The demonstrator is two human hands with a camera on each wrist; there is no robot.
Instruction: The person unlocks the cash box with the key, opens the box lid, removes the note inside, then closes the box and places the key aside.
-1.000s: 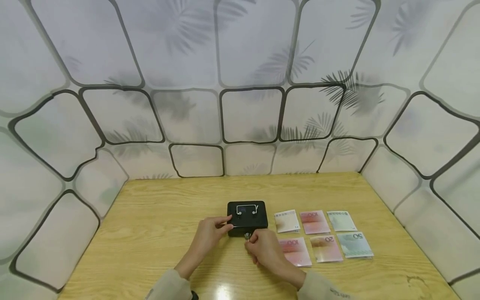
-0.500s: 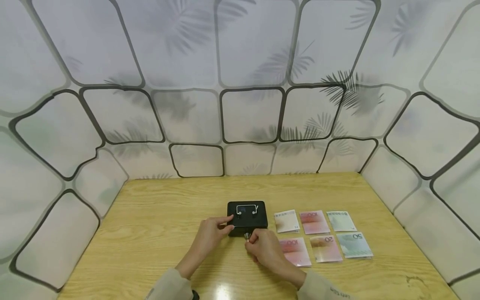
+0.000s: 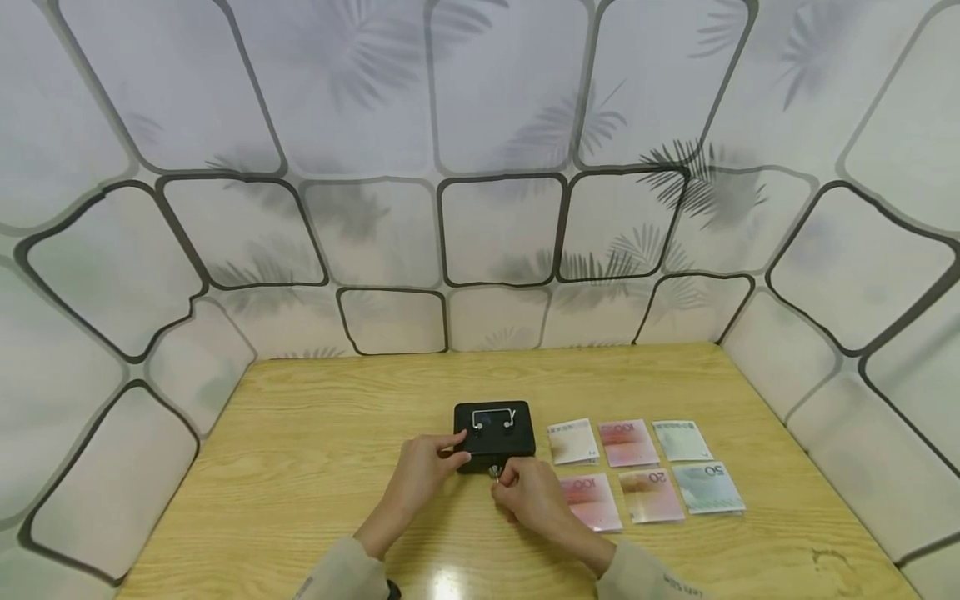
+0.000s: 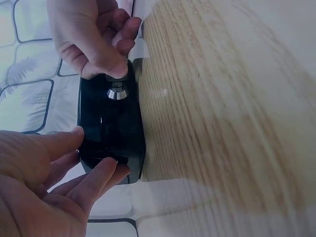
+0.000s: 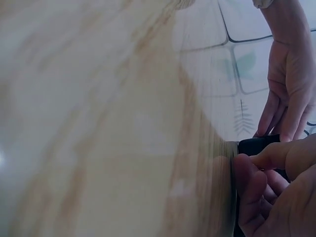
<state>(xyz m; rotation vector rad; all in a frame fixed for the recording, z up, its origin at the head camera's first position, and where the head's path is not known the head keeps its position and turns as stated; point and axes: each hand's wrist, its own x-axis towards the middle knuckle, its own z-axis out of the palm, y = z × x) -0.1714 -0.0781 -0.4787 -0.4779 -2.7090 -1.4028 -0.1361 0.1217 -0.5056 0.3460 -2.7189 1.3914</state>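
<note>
A small black cash box [image 3: 495, 442] with a wire handle [image 3: 492, 412] folded on its lid sits in the middle of the table. My left hand [image 3: 423, 467] holds its left front corner, thumb and fingertips spread over the edges. On the front face is a round silver lock [image 4: 117, 93]. At that lock my right hand [image 3: 534, 496] pinches a key [image 4: 117, 77], mostly hidden behind the thumb and forefinger. The lid is down. In the right wrist view, only a dark end of the box shows beyond the right fingers [image 5: 252, 180].
Right of the box lie several folded banknotes in two rows, among them a pink 100 note [image 3: 628, 442], a 20 note [image 3: 651, 496] and a green 50 note [image 3: 708, 487]. Another pink note [image 3: 592, 502] is partly behind my right hand. Patterned fabric walls [image 3: 495, 233] enclose the wooden table [image 3: 315, 433].
My left thumb has slid slightly to the right along the box's front edge. The right hand stays at the lock, and box and banknotes keep their places.
</note>
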